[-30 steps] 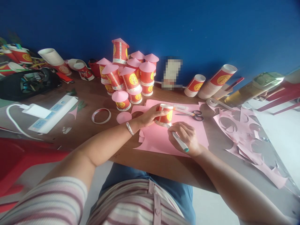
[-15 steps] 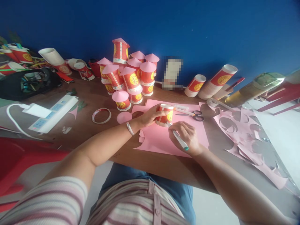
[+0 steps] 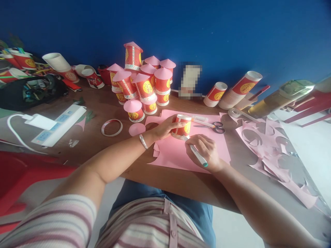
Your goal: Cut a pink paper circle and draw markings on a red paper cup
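My left hand [image 3: 167, 128] is closed around a red paper cup [image 3: 183, 130] with a gold emblem, its white rim band toward me. In my right hand [image 3: 205, 148] is a white marker [image 3: 198, 155] with a green end, its tip at the cup's lower white band. Under both hands lie sheets of pink paper [image 3: 176, 158]. Just beyond my right hand, on the paper, rest scissors [image 3: 218, 127] with black and orange handles. A pink paper disc [image 3: 137, 130] lies left of the sheets, near my left wrist.
Several red cups with pink cone roofs [image 3: 144, 86] stand stacked at the back. Tape roll [image 3: 111, 127] and power strip [image 3: 60, 124] lie left. Cup stacks [image 3: 241, 89], a bottle [image 3: 281, 96] and pink paper scraps [image 3: 271, 151] occupy the right side.
The marker and my right hand have shifted very slightly at the cup's lower band. Everything else looks the same.
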The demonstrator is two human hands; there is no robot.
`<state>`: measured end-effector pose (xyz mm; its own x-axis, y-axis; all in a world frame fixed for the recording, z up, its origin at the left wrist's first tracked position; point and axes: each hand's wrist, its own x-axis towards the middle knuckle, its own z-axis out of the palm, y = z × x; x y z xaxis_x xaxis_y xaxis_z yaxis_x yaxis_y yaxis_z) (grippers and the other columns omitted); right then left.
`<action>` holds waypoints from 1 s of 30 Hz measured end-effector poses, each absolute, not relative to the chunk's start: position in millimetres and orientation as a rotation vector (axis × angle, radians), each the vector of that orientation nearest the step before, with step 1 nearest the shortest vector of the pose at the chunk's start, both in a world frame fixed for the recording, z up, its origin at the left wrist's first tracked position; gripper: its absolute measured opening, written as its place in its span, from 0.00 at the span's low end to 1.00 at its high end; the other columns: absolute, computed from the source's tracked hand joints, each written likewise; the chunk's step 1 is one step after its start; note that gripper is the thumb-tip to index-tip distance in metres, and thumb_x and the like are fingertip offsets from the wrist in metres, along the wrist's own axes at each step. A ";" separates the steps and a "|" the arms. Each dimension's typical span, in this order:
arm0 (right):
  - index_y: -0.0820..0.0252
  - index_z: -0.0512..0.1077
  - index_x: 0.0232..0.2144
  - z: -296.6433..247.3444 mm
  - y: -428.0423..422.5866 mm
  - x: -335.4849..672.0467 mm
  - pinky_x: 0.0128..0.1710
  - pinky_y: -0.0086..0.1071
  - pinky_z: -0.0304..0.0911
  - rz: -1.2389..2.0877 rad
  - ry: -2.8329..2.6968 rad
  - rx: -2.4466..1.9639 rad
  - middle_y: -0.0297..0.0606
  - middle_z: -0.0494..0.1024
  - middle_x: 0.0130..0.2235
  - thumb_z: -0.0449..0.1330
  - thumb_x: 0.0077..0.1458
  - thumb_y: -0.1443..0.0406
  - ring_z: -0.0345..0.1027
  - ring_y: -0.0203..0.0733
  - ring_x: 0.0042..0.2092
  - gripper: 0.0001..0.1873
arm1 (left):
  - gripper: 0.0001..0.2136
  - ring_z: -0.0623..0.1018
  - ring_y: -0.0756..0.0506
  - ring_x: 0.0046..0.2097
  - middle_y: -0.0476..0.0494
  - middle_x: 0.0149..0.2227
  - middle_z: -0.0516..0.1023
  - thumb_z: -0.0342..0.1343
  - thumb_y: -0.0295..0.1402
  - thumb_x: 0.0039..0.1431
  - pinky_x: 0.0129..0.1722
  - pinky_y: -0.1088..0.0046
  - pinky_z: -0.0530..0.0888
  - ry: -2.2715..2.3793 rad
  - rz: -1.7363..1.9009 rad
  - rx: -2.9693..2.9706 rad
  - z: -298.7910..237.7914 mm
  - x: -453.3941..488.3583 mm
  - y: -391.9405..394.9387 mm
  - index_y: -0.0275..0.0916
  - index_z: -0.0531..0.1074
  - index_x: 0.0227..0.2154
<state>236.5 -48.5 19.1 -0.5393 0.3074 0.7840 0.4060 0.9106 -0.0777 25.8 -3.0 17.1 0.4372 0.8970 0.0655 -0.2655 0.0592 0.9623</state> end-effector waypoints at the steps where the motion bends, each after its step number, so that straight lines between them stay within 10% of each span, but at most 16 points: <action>1: 0.53 0.67 0.40 19.2 -48.9 236.6 0.34 0.32 0.69 -0.145 -2.176 -0.504 0.29 0.77 0.29 0.61 0.60 0.78 0.72 0.37 0.29 0.15 | 0.20 0.79 0.44 0.43 0.41 0.40 0.79 0.71 0.46 0.58 0.43 0.68 0.76 0.676 0.972 1.206 17.6 25.8 -3.3 0.34 0.78 0.42; 30: 0.54 0.66 0.39 16.8 -50.1 237.8 0.29 0.30 0.64 -0.172 -2.236 -0.532 0.29 0.76 0.29 0.60 0.63 0.76 0.67 0.35 0.27 0.12 | 0.19 0.76 0.48 0.38 0.45 0.36 0.78 0.71 0.46 0.59 0.38 0.72 0.73 0.623 0.941 1.174 16.0 26.7 -3.7 0.35 0.74 0.38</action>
